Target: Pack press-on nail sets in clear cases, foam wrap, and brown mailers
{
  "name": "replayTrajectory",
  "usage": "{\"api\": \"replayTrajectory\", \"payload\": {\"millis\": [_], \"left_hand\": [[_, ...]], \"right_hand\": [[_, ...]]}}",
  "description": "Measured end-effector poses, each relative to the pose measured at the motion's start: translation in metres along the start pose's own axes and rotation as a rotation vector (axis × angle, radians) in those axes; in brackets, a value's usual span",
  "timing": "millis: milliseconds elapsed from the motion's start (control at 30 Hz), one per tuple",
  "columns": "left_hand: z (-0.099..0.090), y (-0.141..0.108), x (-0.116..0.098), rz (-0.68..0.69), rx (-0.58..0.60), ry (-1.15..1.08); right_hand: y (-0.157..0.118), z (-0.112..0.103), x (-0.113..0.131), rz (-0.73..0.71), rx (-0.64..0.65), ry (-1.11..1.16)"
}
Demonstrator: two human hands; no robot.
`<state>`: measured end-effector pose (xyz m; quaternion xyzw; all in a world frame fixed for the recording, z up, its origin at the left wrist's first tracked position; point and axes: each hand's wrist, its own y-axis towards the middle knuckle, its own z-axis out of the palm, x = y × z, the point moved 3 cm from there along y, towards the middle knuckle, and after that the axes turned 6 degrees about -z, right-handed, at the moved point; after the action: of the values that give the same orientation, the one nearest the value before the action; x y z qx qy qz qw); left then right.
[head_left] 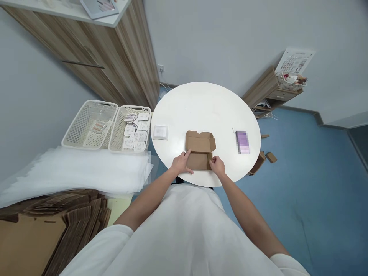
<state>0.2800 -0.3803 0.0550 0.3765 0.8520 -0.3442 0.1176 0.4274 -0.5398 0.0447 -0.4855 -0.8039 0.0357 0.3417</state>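
A small brown cardboard mailer box (198, 161) lies on the white oval table (201, 103) near its front edge. Its lid (199, 142) is folded back away from me, with side flaps sticking out, and the tray part shows nothing inside. My left hand (180, 163) grips the box's left end, one finger by the lid's fold and another at the front edge. At the right end, the fingers of my right hand (217, 166) are closed on the side wall; their tips are partly hidden.
A clear-wrapped white packet (160, 132) lies at the table's left, a purple phone-like item (243, 142) at its right. Left of the table are white baskets (130, 107) with printed cards, translucent sheets (77, 168) and stacked flat cardboard (31, 241). An open carton (258, 164) stands on the floor.
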Motion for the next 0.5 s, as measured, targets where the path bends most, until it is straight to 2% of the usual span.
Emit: {"api": "replayTrajectory", "payload": {"millis": [233,367,500], "left_hand": [[0.006,0.001,-0.006,0.032,0.02,-0.004],[0.012,0.0,-0.01,0.047,0.027,-0.008],[0.02,-0.013,-0.012,0.035,0.007,-0.147]], "right_hand": [[0.0,0.001,-0.004,-0.002,0.009,-0.185],[-0.008,-0.004,-0.009,0.034,0.003,-0.172],[-0.017,-0.008,-0.015,-0.01,0.024,-0.121]]}}
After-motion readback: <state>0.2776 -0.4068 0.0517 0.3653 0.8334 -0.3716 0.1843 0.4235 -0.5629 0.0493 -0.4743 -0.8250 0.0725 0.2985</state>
